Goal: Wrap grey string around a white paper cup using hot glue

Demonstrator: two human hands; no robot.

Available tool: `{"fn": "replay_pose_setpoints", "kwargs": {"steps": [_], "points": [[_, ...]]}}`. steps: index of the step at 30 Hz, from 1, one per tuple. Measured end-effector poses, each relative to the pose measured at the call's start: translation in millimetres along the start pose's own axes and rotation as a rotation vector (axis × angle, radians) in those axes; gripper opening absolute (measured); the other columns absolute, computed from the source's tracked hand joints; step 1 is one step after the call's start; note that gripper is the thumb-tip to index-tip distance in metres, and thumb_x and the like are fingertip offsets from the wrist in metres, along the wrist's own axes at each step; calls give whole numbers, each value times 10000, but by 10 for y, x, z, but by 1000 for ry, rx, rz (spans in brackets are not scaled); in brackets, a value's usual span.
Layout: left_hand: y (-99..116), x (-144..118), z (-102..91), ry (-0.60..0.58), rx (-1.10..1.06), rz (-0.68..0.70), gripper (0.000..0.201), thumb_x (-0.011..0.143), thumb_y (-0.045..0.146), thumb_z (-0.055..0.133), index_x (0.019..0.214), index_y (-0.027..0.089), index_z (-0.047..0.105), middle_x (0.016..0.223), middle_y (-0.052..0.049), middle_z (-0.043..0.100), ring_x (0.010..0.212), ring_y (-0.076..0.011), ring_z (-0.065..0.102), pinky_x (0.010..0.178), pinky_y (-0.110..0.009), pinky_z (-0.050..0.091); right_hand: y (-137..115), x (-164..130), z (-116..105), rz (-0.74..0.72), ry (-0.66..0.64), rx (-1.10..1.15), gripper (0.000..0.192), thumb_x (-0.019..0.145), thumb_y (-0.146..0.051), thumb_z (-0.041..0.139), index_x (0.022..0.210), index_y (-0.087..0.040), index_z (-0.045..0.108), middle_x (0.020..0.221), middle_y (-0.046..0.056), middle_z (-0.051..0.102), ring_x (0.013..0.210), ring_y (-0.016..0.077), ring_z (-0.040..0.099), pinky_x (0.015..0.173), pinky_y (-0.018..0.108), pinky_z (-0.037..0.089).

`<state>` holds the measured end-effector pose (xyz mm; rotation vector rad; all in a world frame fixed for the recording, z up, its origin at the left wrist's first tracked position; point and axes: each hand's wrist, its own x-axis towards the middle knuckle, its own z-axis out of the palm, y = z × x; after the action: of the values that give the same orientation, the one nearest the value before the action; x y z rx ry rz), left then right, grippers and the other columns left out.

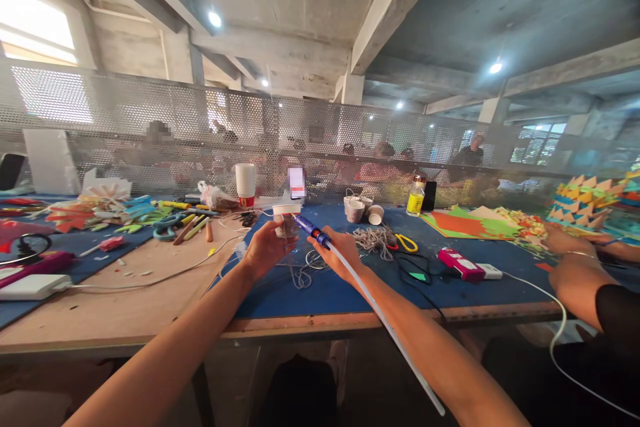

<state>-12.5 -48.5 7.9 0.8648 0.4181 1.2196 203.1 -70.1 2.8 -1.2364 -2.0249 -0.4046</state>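
Note:
My left hand [267,248] is closed around a small paper cup [287,221], which seems to have cord around it. In my right hand [341,255] is a blue glue gun [311,229], its nozzle at the cup's side near the rim. A long whitish glue stick [385,323] trails from the gun's back end along my right forearm. Thin grey cord [301,275] lies loose on the blue mat below my hands. More grey cord [374,241] is heaped to the right, in front of several small paper cups [355,211].
Yellow-handled scissors [406,243], a pink power strip [461,264] and a yellow bottle [415,197] stand or lie to the right. Stacked paper cups [245,184] and a phone [296,183] are at the back. Tools and foam scraps cover the left. A co-worker's arm [575,277] reaches in at right.

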Motion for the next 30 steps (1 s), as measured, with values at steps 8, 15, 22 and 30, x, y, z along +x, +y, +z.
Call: {"fn": "replay_pose_setpoints", "kwargs": {"steps": [8,15,22,30], "points": [[5,-2,0,-12,-33,-9,365,864,262,645,1204,151,718,911,-84,798,734,-224,741,723,-336,585,22,1,23,-5,8,4,324,1010,-492,594,948,-181,662,744,58,763,675,177,718,568,245,273],[16,-15,3,-18,-53,-18,337,880,270,616,1166,135,734,877,-92,792,737,-224,734,728,-336,587,17,2,9,-4,4,0,327,1009,-494,596,952,-180,665,721,52,754,657,173,710,563,244,273],[21,-12,5,-26,-59,-28,298,875,282,617,1116,163,745,895,-96,801,721,-231,737,714,-341,593,17,-3,11,5,21,44,310,997,-477,618,938,-178,672,732,57,758,661,177,716,565,239,292],[33,-21,-7,-4,-63,-20,351,905,314,581,1158,114,720,1001,-145,793,753,-215,730,726,-327,601,34,42,1,206,21,591,397,964,-576,558,870,-203,659,611,14,665,568,175,651,585,248,450]]}}
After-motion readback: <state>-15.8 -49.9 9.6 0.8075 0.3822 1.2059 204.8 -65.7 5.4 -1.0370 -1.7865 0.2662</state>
